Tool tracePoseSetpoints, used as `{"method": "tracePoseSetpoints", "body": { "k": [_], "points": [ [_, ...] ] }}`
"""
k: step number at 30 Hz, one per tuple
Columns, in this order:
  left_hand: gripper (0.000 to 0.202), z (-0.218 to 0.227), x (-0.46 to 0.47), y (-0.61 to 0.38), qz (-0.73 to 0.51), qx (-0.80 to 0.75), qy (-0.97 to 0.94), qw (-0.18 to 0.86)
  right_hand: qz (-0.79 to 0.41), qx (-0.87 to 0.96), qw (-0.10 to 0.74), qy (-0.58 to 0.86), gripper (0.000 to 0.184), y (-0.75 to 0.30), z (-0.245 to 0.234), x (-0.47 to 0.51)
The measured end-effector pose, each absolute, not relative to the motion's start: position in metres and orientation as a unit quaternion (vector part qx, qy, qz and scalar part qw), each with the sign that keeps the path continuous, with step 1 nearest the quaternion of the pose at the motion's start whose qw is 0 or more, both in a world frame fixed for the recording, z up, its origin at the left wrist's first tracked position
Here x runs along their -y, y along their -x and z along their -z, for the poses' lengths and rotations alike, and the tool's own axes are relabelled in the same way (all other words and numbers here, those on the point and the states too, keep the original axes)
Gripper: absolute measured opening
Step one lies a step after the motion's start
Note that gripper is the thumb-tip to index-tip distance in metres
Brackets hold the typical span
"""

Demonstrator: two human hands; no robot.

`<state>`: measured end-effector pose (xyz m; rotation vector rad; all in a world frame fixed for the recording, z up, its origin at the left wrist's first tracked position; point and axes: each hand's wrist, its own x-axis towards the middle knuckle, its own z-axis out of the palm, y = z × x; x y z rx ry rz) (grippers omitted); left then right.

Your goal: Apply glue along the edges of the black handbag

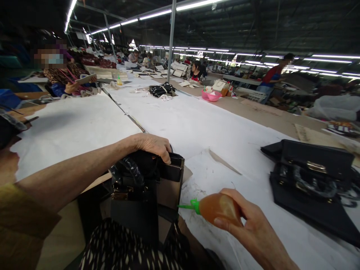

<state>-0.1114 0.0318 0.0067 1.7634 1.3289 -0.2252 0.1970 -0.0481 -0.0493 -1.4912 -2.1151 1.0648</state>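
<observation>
Holding bottle (215, 207) sideways, right hand (254, 225)

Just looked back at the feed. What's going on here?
A person's left hand grips the upper edge of a black bag. The right hand holds a bottle of amber liquid, its green nozzle pointing at the bag's side; whether the tip touches is unclear. Another black handbag lies to the right on the white work surface.
</observation>
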Motion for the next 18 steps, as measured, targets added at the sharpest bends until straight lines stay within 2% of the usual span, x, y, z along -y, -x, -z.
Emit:
{"method": "tracePoseSetpoints", "body": {
  "k": [18],
  "points": [
    [0.033,-0.0151,-0.0299,0.1075,0.090,-0.537,-0.722,0.427,-0.398,0.717,0.184,0.542,0.040,-0.1908,0.0538,0.0565]
  ]
}}
